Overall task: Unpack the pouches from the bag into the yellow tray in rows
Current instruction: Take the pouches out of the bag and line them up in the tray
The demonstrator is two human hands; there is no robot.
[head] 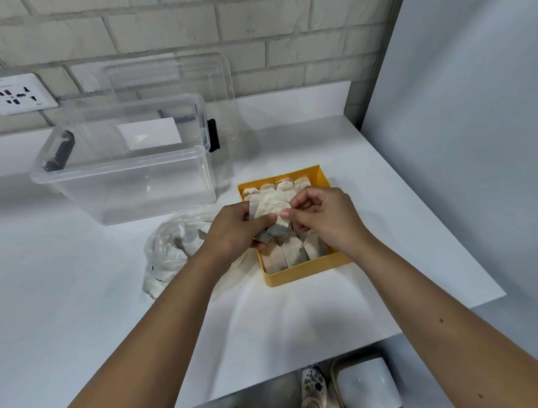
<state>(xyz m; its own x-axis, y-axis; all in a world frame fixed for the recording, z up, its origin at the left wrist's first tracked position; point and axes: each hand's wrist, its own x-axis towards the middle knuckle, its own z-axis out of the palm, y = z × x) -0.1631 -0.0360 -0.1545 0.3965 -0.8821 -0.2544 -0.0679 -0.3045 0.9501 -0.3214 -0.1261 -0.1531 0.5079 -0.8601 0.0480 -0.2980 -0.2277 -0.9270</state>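
Grips a small bunch of pale paper pouches in the left hand, fingers curled round them, just above the middle of the square yellow plastic tray. Pinches the edge of the top pouch with the right hand, thumb and forefinger closed on it, other fingers loosely bent. In the tray, a far row of pouches along the back wall and a near row along the front wall, both partly hidden by the hands. Just left of the tray, on the white table, a crumpled clear plastic bag with pale contents, partly under the left wrist. Behind the bag, a clear plastic storage box with black latches; behind that, a clear lid leaning on the brick wall.
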